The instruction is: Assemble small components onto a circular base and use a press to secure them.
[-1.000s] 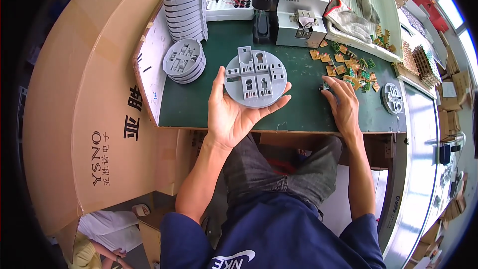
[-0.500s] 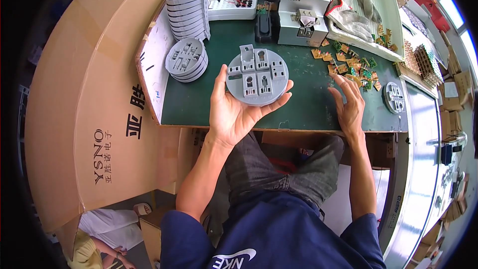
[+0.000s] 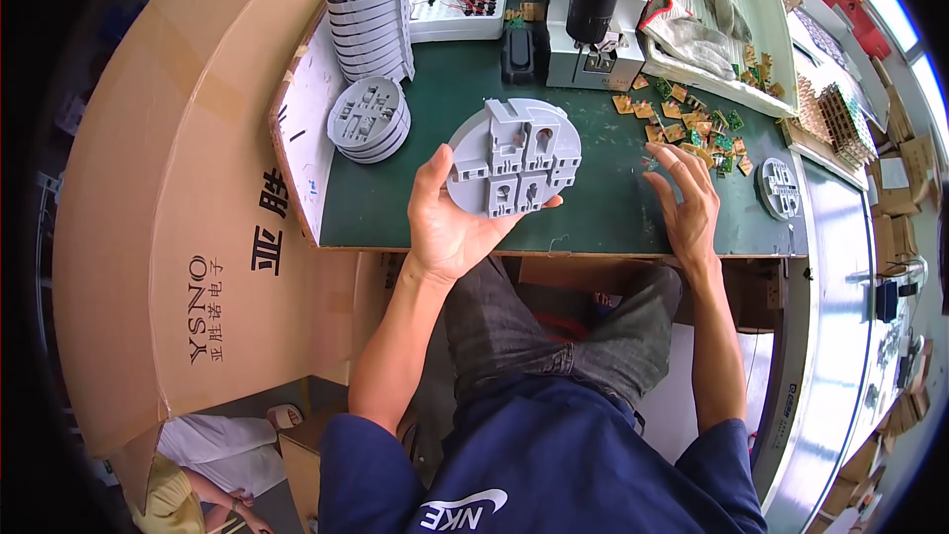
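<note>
Mid-frame, the left hand (image 3: 447, 235) grips a grey disc (image 3: 516, 160) between thumb and fingers; the right hand (image 3: 695, 200) curls, can't tell if pinching. Upper right, a white tray (image 3: 766, 10) holds gloves (image 3: 692, 44) and circuit boards (image 3: 759, 69); green table (image 3: 605, 208) centre, big carton (image 3: 198, 138) left

Brown cardboard box (image 3: 188, 178), red-edged glove (image 3: 697, 45)

Tabletop (image 3: 605, 183) lies open between the hands (image 3: 445, 237) (image 3: 691, 206); circuit boards (image 3: 672, 111) obstruct beyond the right one.
</note>
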{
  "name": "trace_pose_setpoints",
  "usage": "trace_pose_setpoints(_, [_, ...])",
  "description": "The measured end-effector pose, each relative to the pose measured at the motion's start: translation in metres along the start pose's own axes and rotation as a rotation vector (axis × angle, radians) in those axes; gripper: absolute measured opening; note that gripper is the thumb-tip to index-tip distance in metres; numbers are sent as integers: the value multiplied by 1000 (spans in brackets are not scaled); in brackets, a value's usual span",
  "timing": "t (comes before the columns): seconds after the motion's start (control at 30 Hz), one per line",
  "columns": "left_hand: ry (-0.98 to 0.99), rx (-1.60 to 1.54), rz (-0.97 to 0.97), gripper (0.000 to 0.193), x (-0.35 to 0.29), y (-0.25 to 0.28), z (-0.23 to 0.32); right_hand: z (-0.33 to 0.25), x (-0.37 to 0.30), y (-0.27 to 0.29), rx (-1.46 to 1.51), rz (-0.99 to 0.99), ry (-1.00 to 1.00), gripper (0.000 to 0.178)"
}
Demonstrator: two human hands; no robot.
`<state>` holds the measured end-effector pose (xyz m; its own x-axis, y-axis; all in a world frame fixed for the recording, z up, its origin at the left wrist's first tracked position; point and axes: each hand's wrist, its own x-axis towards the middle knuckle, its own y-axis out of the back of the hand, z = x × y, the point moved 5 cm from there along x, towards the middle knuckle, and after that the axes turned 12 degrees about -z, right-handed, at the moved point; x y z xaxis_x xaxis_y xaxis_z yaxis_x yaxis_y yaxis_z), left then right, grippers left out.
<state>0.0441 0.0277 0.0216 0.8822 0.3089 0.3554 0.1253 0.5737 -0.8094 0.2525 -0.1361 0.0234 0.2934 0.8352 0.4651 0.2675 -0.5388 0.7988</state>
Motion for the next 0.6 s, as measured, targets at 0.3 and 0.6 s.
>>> trace_pose_setpoints(0.3, [31, 50, -70, 77, 2, 1, 0, 2, 1, -1, -1, 26, 8, 38])
trace_pose_setpoints(0.6, [242, 1260, 2, 81, 17, 1, -12, 10, -11, 1, 539, 41, -314, 40])
